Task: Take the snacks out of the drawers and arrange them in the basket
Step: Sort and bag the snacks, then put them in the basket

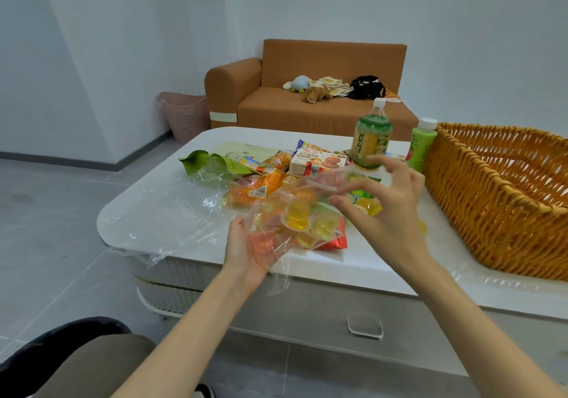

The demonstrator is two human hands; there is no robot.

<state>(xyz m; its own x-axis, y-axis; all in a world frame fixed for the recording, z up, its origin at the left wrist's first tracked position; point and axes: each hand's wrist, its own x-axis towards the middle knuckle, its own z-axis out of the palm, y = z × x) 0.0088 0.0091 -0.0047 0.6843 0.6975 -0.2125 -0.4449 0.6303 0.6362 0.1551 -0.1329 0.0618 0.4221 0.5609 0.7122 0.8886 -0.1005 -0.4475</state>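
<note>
My left hand (246, 250) holds from below a clear plastic bag of jelly cups (298, 216) just above the white table (159, 213). My right hand (384, 201) pinches the bag's upper edge with thumb and forefinger, its other fingers spread. Behind the bag lies a heap of snacks: an orange packet (261, 187), a biscuit box (318, 162), a green pouch (242, 153) and a red wrapper (333, 242). A woven wicker basket (491, 201) stands at the table's right end; what its inside holds is hidden. The drawer front with its handle (365, 327) is closed below the tabletop.
A green tea bottle (372, 136) and a smaller green bottle (422, 145) stand upright between the snacks and the basket. Loose clear film (166, 228) covers the table's left part. An orange sofa (307, 90) with soft toys and a pink bin (187, 115) stand behind.
</note>
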